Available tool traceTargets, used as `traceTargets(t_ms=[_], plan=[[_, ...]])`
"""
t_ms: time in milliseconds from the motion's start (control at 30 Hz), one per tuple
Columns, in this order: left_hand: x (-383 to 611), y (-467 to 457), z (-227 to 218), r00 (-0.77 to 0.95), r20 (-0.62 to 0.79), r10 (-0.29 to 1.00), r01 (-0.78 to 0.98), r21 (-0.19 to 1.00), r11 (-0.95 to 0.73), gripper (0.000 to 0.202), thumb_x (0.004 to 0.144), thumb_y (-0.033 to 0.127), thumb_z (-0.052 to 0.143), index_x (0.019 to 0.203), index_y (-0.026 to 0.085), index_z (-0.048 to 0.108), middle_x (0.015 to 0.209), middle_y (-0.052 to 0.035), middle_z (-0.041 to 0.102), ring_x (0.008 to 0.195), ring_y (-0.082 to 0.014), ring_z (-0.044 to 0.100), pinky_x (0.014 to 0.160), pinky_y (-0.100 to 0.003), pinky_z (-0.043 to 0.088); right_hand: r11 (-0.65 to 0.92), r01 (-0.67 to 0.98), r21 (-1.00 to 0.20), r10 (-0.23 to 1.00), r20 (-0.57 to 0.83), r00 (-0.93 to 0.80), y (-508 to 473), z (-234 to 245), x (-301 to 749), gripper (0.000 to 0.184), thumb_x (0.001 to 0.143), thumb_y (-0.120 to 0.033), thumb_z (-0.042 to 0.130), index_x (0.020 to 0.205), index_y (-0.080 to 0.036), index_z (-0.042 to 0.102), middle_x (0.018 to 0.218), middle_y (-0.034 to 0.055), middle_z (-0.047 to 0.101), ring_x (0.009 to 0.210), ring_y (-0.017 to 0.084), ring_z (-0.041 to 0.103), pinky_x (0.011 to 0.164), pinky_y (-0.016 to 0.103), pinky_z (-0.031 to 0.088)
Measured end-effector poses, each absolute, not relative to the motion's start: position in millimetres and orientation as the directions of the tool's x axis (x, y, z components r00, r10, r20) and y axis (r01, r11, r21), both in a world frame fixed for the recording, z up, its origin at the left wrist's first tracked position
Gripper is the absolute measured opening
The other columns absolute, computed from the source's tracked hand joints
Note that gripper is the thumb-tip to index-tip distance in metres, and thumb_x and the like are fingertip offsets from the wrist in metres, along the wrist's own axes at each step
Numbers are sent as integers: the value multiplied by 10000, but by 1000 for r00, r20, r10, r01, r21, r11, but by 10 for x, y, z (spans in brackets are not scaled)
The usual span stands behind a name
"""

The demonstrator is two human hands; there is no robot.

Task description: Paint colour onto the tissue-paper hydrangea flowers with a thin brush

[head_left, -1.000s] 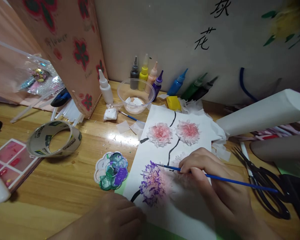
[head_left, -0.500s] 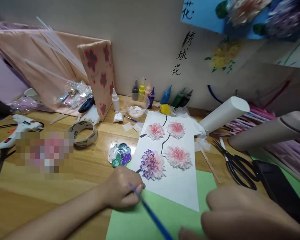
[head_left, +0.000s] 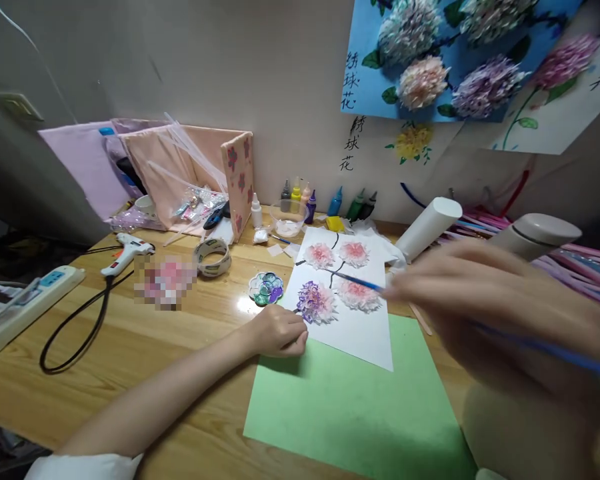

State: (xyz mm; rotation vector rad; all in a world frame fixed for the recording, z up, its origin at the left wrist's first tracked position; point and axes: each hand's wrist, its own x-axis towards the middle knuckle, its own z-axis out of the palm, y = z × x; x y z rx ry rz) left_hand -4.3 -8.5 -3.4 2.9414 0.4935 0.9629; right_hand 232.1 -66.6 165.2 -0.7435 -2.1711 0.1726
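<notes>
The brush [head_left: 359, 281] is gripped in the blurred right hand [head_left: 485, 300], its tip seen over the paper [head_left: 360, 343] mid-scene. The left hand [head_left: 280, 331], curled in, is rested at the paper's left edge, beside the near left flower [head_left: 316, 303], which is streaked with purple. The palette [head_left: 266, 289] is set just left of the paper, farther off than that hand.
</notes>
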Motion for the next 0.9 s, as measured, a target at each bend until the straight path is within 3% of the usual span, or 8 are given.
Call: traceTargets(t_ms=[67,200,300,600,900], plan=[[-25,-99,-52,763,604,230,286,4,-958,258,846,165,399,615,181,514,517,15,554,439,-110,502,423,-231,337,850,449,-275,518,586,-623,-269,1634,2124,212,972,-243,456,915,-194,654,809,54,695,758,176,596,671,324,448],[14,-109,-92,734,662,154,287,-97,-953,238,808,170,425,576,192,472,494,30,501,423,-109,460,385,-252,304,768,424,-479,622,402,-672,243,1210,1861,317,1009,-302,362,864,-186,619,835,53,679,796,168,614,728,304,465],[27,-99,-113,730,668,142,292,-117,-949,228,789,164,429,565,195,459,491,33,477,423,-110,444,376,-254,304,708,447,-546,674,333,-660,359,920,1792,343,1009,-332,360,834,-191,619,819,46,677,782,169,615,742,307,453],[21,-89,-98,718,685,127,270,-105,-957,215,772,165,449,558,194,459,502,34,485,443,-110,453,398,-255,297,683,474,-556,677,237,-697,386,725,1705,354,1004,-330,356,804,-191,613,777,42,665,735,168,597,693,296,434],[21,-87,-74,713,692,114,245,-94,-965,219,772,154,450,557,193,457,505,32,490,450,-112,444,409,-265,291,697,418,-583,656,282,-700,413,732,1736,349,1000,-340,374,795,-196,618,749,27,661,703,155,599,678,289,438]])
